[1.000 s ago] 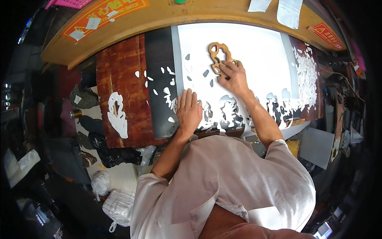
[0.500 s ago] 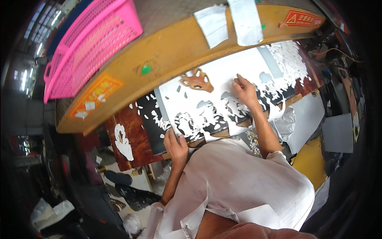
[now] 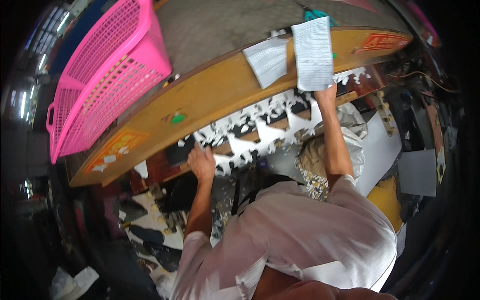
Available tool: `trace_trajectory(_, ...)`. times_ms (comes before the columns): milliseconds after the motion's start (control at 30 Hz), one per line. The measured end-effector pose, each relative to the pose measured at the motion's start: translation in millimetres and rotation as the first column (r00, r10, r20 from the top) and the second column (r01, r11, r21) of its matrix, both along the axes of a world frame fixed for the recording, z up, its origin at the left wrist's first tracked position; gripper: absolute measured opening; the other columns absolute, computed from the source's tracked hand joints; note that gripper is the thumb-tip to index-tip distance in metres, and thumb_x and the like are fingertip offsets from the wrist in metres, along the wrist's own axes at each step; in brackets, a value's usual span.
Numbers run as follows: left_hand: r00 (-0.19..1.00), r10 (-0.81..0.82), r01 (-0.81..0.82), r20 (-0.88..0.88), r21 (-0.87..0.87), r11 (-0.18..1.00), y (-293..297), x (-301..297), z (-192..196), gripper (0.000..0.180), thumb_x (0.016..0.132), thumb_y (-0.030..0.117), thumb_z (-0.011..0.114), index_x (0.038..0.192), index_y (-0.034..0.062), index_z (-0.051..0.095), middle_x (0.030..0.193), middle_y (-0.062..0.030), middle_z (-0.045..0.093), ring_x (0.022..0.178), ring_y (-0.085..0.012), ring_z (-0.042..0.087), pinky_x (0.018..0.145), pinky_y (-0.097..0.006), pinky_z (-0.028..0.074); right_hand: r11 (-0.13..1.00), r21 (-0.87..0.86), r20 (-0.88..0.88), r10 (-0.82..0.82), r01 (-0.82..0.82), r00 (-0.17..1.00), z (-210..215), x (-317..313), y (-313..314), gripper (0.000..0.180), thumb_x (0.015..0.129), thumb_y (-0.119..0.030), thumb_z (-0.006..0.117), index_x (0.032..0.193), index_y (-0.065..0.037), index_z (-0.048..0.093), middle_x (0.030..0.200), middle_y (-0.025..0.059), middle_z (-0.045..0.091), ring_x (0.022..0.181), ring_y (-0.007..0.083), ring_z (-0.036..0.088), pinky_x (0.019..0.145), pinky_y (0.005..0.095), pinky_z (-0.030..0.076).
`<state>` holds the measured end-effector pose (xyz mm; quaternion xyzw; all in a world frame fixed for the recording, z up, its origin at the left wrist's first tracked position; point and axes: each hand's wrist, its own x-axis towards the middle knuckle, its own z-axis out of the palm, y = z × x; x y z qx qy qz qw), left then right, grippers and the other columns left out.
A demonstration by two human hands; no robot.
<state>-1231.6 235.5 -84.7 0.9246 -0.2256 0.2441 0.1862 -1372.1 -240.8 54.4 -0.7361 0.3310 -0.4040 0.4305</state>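
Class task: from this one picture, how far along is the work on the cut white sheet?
Done: the white sheet is full of cut-out holes, leaving a lacy web. In hand: the left hand and the right hand each grip an end of it, lifting it at the yellow bench edge. Left: white scraps lie below, uncollected.

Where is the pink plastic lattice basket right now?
In the head view, the pink plastic lattice basket sits upper left, beyond the yellow-brown wooden bench edge, up and left of the left hand.
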Motion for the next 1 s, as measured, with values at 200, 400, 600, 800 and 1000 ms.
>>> trace_trajectory(200,0.998,0.018,-0.015,-0.054,0.05,0.999,-4.7,13.3,-4.4,0.059,0.1,0.036,0.064,0.148,0.0027,0.058,0.108,-0.0195,0.064,0.105,-0.0415,0.06,0.094,-0.055,0.044,0.706,-0.475,-0.324,0.415,-0.526,0.85,-92.3,8.7,86.0,0.026,0.099,-0.025,0.074,0.113,-0.004,0.081,0.106,0.015,0.077,0.1,0.0384,0.069,0.094,0.0497,0.055)
trace_trajectory(400,0.998,0.004,-0.002,-0.065,0.032,0.999,-5.8,13.1,2.6,0.057,0.101,0.034,0.062,0.149,0.0031,0.057,0.109,-0.0184,0.063,0.104,-0.0404,0.059,0.096,-0.054,0.044,0.659,-0.584,-0.368,0.305,-0.474,0.878,-107.4,11.7,98.5,0.025,0.096,-0.031,0.077,0.093,-0.007,0.084,0.092,0.0107,0.077,0.098,0.0351,0.068,0.089,0.0485,0.054)
trace_trajectory(600,0.998,-0.001,0.001,-0.057,0.012,1.0,-5.3,9.5,-1.3,0.053,0.101,0.033,0.064,0.147,0.0046,0.06,0.108,-0.0172,0.064,0.105,-0.0391,0.059,0.096,-0.053,0.044,0.688,-0.537,-0.41,0.292,-0.488,0.864,-111.2,13.1,101.1,0.027,0.098,-0.031,0.075,0.09,-0.006,0.082,0.089,0.0105,0.075,0.091,0.0357,0.068,0.086,0.0477,0.054)
trace_trajectory(800,0.991,-0.013,0.004,-0.135,-0.066,0.998,12.2,-35.7,-5.3,0.054,0.102,0.03,0.066,0.148,0.003,0.059,0.11,-0.0184,0.064,0.107,-0.0403,0.059,0.096,-0.054,0.046,0.677,-0.429,-0.485,0.385,-0.597,0.785,-93.3,-32.7,117.6,0.022,0.1,-0.023,0.073,0.093,-0.004,0.081,0.091,0.0136,0.074,0.098,0.0349,0.065,0.092,0.0459,0.051)
trace_trajectory(1000,0.996,-0.026,0.002,-0.09,-0.258,0.966,28.1,-115.0,12.2,0.05,0.099,0.018,0.067,0.144,-0.0028,0.06,0.128,-0.0235,0.062,0.118,-0.0444,0.056,0.105,-0.055,0.044,0.712,-0.485,-0.461,0.287,-0.509,0.84,-47.9,-87.2,163.0,0.026,0.091,-0.017,0.081,0.114,-0.005,0.082,0.122,0.0144,0.077,0.122,0.0379,0.063,0.105,0.0497,0.051)
